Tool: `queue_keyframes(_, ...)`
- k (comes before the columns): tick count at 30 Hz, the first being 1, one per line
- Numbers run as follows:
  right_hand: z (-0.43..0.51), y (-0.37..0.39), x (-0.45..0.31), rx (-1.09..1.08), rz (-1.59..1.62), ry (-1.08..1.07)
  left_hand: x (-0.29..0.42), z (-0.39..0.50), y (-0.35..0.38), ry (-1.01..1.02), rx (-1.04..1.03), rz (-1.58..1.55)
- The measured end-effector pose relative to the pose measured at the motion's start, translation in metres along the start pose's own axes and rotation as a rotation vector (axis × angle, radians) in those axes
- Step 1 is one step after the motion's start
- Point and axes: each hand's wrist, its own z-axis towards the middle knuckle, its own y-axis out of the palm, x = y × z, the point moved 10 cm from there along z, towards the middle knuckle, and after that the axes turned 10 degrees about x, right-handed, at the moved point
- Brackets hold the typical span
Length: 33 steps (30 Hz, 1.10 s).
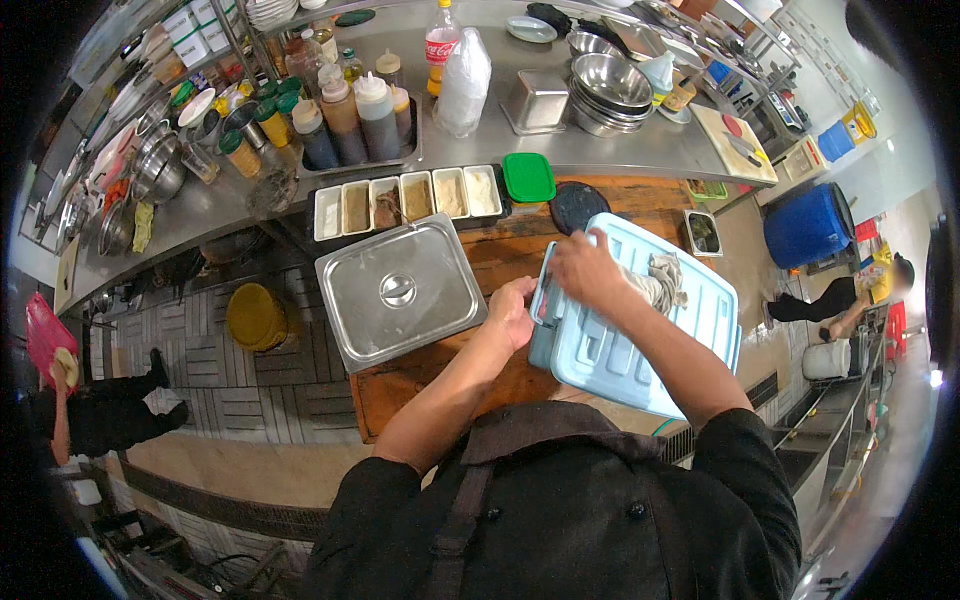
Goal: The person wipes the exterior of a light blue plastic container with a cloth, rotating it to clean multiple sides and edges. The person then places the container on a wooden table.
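A light blue plastic storage box [541, 348] with a ribbed lid [709, 322] stands before me, right of the middle. My left hand [514, 313] is at the box's left side, by a raised blue handle or latch [537, 306]. Over the lid's left part is my right hand [586, 271], its fingers bent down towards the edge by that latch. What its fingertips grip is hidden. A crumpled grey cloth [664, 274] lies on the lid, beside my right wrist. Left of my hands, a rectangular stainless steel pan lid [442, 300] with a central knob lies over the wooden table.
Seasoning tubs [416, 195], a green-lidded container [529, 171] and a black round disc [579, 206] line the wooden table's [495, 255] far side. Behind runs a steel counter [480, 154] with squeeze bottles [375, 112] and bowls [611, 82]. Other people [112, 412] stand left and right.
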Motion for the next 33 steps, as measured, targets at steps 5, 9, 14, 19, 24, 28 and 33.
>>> queue_keyframes(5, -0.01, 0.0, -0.036, -0.081, 0.359, -0.417, 0.001, -0.007, -0.004, -0.026, 0.084, -0.031)
queue_keyframes(9, 0.016, -0.001, 0.006, -0.095, -0.006, -0.269, 0.006, -0.012, 0.005, 0.03, 0.016, 0.086)
queue_keyframes(14, 0.019, 0.015, -0.007, -0.254, -0.032, -0.251, 0.007, -0.011, 0.002, 0.034, 0.037, 0.165)
queue_keyframes(19, -0.023, -0.018, -0.04, -0.187, 0.654, -0.38, 0.008, -0.023, 0.0, -0.039, 0.049, 0.074)
queue_keyframes(24, -0.098, -0.052, 0.115, -0.099, 1.243, 0.518, 0.02, -0.043, 0.018, 0.035, -0.112, 0.148)
queue_keyframes(28, -0.204, -0.082, 0.165, 0.068, 0.523, 0.772, 0.017, -0.044, 0.017, 0.049, -0.061, 0.185)
queue_keyframes(33, -0.314, -0.126, 0.194, 0.676, 0.492, 1.151, 0.013, -0.061, 0.043, 0.382, -0.088, 0.736)
